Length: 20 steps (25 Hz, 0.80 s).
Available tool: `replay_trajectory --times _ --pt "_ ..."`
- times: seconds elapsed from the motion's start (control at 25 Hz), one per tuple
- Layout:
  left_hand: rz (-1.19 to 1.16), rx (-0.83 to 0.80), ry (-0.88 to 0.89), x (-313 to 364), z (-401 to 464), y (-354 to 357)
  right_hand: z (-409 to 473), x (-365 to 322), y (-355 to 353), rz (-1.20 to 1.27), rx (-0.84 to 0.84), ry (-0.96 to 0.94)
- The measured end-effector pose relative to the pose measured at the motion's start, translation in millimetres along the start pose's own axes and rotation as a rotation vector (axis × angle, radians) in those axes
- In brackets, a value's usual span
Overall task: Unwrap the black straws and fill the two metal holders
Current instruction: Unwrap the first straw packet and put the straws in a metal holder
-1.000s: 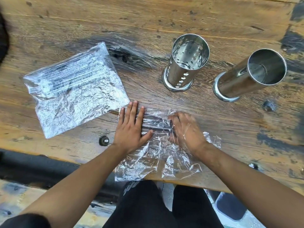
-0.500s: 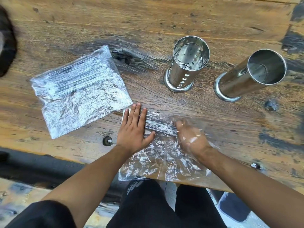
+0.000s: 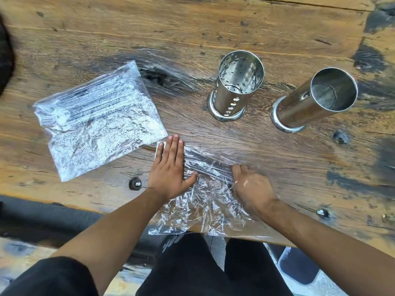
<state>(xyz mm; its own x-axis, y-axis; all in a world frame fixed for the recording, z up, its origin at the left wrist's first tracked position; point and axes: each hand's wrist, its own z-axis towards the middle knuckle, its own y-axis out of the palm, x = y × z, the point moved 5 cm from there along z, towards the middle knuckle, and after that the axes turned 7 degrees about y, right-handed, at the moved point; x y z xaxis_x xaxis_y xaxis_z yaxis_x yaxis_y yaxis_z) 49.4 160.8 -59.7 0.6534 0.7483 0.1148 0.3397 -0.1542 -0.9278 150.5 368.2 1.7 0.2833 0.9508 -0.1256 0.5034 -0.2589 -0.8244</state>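
Observation:
A clear plastic bag point(image 3: 205, 206) lies at the table's near edge with a bundle of black straws point(image 3: 205, 164) inside its far side. My left hand point(image 3: 170, 167) lies flat, fingers together, on the bag's left end over the straws. My right hand point(image 3: 251, 185) is inside the bag's right opening, with plastic over it and its fingers closed at the straws' right ends. A second clear bag of black straws point(image 3: 96, 118) lies to the left. Two metal holders stand empty at the back: a perforated one point(image 3: 235, 86) and a plain one point(image 3: 314, 99).
The wooden table point(image 3: 192, 28) has dark stains and a metal bolt head point(image 3: 135, 184) near my left wrist. The near edge runs under the bag, which hangs slightly over it. My legs in black trousers are below.
My right hand has slid to the right along the straws and gone deeper under the plastic. The bundle has turned slightly, its right end nearer me. My left hand stays pressed flat.

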Motion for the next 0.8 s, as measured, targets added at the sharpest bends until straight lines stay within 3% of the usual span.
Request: replay_trajectory --times 0.12,0.36,0.6,0.8 --pt "0.009 -0.022 0.002 -0.7 -0.4 -0.5 -5.0 -3.0 4.0 0.002 -0.072 0.054" --pt "0.011 -0.041 0.003 -0.5 0.2 0.3 23.0 -36.3 6.7 -0.116 -0.056 -0.003" --pt "0.014 -0.059 0.001 -1.1 0.5 1.4 32.1 -57.0 5.2 -0.007 -0.104 0.008" --pt "0.0 -0.125 -0.011 0.4 0.2 -1.6 20.1 -28.4 8.8 0.045 -0.125 0.075"
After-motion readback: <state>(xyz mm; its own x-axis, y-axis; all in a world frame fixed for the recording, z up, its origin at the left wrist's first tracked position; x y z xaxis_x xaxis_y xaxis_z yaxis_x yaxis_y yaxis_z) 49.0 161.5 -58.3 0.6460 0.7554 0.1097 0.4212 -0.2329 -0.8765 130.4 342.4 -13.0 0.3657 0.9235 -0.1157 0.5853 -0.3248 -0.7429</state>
